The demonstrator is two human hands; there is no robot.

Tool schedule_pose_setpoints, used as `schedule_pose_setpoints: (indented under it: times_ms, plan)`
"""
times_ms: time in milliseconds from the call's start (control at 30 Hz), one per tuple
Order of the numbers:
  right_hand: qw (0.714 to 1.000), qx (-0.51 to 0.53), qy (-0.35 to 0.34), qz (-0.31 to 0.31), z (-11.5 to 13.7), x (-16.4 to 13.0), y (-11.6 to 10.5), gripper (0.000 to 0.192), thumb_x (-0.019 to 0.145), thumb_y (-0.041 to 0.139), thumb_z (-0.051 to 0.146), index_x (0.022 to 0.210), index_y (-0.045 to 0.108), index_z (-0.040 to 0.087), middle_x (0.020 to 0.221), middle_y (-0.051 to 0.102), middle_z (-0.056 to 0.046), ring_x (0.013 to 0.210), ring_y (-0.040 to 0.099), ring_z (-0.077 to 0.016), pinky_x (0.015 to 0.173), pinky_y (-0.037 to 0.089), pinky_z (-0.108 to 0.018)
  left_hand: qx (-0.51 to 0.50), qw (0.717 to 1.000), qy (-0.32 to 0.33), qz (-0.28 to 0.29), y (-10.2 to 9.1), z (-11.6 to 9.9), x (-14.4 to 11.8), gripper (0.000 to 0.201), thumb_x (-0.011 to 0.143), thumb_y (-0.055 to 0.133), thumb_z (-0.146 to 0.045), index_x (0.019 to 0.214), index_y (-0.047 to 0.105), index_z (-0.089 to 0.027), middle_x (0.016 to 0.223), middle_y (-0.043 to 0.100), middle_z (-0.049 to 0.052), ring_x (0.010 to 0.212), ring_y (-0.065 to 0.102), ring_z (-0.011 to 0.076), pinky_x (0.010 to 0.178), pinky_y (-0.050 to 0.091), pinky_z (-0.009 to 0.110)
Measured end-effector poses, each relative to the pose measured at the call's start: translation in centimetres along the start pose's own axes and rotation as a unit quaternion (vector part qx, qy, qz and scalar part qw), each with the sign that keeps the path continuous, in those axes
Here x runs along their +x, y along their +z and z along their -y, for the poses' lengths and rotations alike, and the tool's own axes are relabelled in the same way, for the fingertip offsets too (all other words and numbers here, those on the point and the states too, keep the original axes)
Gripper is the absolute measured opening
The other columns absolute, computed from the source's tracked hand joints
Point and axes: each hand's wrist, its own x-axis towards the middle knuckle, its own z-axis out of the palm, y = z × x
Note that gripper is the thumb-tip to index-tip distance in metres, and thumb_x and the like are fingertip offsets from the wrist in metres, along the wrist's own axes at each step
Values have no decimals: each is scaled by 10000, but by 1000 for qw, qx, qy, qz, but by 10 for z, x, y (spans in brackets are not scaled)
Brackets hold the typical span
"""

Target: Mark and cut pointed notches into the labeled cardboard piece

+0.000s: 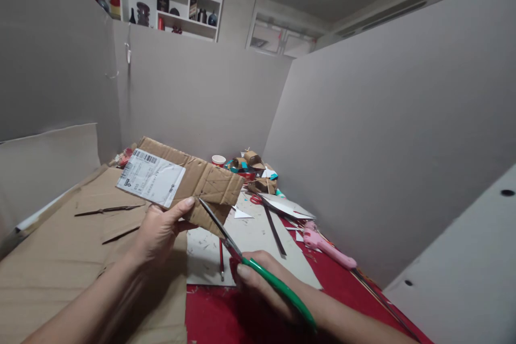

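Observation:
My left hand (163, 228) is closed on a piece of brown cardboard (209, 180), its thumb pressed on the lower edge. A white printed shipping label (151, 177) covers the left part of that piece, and dark lines are drawn on its right part. Fingers wrapped round the green handle, my right hand (266, 282) holds a pair of scissors (231, 247). The blades point up and left, and the tip meets the cardboard's lower edge close to my left thumb. Whether the blades are parted is hard to tell.
A large cardboard sheet (153, 301) lies at left. On a white board (258, 263) over a red cloth (217, 314) are a pencil (221, 263), a dark strip (275, 231) and paper scraps. A pink glue gun (328, 244) lies at right. Grey panels (382, 134) enclose the table; a paper cup (218, 160) stands behind.

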Motion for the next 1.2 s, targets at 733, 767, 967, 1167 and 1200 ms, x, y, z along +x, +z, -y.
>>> schedule_pose_setpoints:
  times_ms: [733,767,967,1167,1200]
  plan:
    - [994,-78,39,-60,1,-4,3,569,934,352,700,736,500,187,659,408,20,631,371,-135,531,347,-227,3,1000,9,-20,0,8,1,346,613,887,-312,853,709,-136,861,730,40,727,656,170,569,595,279]
    - [995,-71,35,-53,-1,-3,3,564,935,350,698,731,481,188,658,395,23,627,359,-132,529,335,-227,2,1000,9,-20,0,8,1,347,611,888,-312,853,711,-138,856,728,35,726,651,167,567,593,275]
    - [998,-42,28,-25,-5,-2,4,556,929,341,706,711,394,197,657,318,37,613,294,-120,521,281,-237,-8,1000,-17,-4,1,3,-1,326,590,894,-321,780,723,-118,830,723,43,718,650,169,565,590,270]
    - [999,-33,8,-8,0,-2,0,565,922,320,724,712,374,202,660,319,40,599,283,-113,515,273,-235,-16,999,-42,16,2,-2,-3,368,573,898,-336,809,750,-96,850,734,76,767,670,208,620,607,319]
    - [999,-40,2,-3,2,-2,-1,566,925,309,723,723,382,199,672,332,35,608,292,-116,524,282,-236,-18,999,-43,17,2,-2,-3,367,575,898,-333,817,751,-100,852,736,74,772,672,207,625,606,317]
